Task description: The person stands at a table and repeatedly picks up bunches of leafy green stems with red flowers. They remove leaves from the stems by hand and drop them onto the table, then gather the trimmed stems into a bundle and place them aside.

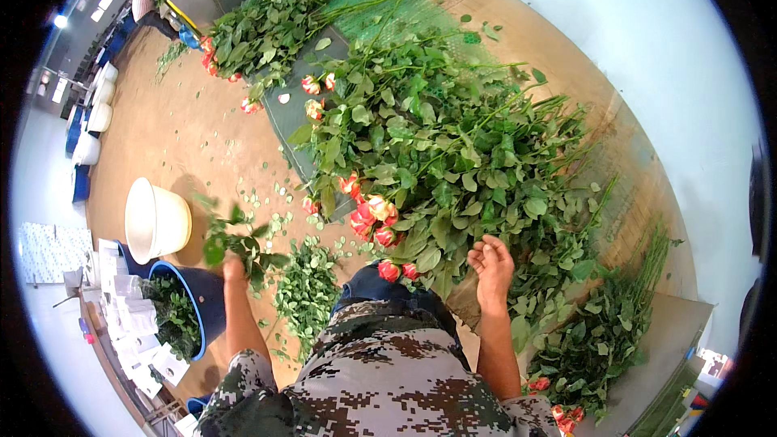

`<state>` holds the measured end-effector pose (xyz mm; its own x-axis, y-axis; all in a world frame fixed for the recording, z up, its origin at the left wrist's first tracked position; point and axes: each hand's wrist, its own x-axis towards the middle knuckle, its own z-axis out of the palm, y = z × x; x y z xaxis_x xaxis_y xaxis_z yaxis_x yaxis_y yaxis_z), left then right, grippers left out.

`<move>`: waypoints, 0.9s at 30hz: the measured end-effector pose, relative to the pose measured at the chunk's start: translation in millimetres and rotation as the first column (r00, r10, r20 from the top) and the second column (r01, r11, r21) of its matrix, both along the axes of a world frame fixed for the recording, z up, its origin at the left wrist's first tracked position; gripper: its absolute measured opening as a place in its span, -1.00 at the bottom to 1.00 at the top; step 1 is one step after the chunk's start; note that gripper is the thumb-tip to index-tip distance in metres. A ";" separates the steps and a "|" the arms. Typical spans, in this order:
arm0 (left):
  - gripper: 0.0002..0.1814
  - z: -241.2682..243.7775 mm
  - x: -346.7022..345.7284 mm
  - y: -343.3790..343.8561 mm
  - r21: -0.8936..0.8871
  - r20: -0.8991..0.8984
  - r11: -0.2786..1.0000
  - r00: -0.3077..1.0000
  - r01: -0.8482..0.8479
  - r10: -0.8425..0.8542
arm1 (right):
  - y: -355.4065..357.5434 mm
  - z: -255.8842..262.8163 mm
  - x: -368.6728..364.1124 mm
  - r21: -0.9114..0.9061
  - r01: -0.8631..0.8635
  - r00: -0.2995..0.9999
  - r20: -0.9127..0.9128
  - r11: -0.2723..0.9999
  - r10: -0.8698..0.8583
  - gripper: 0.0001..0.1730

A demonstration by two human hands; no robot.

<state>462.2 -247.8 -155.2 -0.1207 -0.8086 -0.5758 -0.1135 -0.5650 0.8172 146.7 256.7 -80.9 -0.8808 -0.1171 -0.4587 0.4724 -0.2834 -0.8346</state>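
Observation:
My left hand is out to the side, closed around a bunch of leafy green stems blurred by motion. Beneath and beside it stands a blue bucket with green foliage inside. In front of me a large heap of cut roses covers the work table, stems pointing away and to the right. Red and cream rose heads lie at its near edge. My right hand hovers at the heap's near side, its fingers loosely curled with nothing visible in them. Whether it touches the leaves I cannot tell.
A cream tub stands on the floor at left. Stripped leaves are piled by my legs. More roses lie on the table's far end and at lower right. White papers line the left. A person stands far off.

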 end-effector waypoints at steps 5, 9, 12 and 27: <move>-0.54 -57.5 15.6 -6.4 -0.283 0.882 0.694 0.464 0.662 -0.082 | 10.8 -2.2 -19.9 0.136 0.152 0.985 -0.100 0.979 -0.139 -0.68; -0.61 77.7 -187.6 63.0 -0.557 0.484 0.556 0.785 0.617 -0.386 | 32.1 -32.7 -23.1 0.297 0.246 0.969 -0.099 0.923 -0.226 -0.51; -0.46 158.4 -303.6 156.9 -0.543 0.487 0.223 0.520 0.810 -0.702 | 35.6 -51.2 -18.7 0.354 0.207 0.975 0.005 0.912 -0.224 -0.42; -0.69 131.0 -473.6 196.0 -0.516 0.560 -0.406 -0.061 0.754 -0.826 | 24.4 -55.8 -39.3 -0.073 0.243 0.948 0.227 0.967 -0.221 0.04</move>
<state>-11.5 -51.8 -24.2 -0.9790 0.2026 -0.0232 0.1150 0.6427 0.7574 107.4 281.1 -136.8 -0.7704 0.0245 -0.6371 0.5489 -0.4828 -0.6823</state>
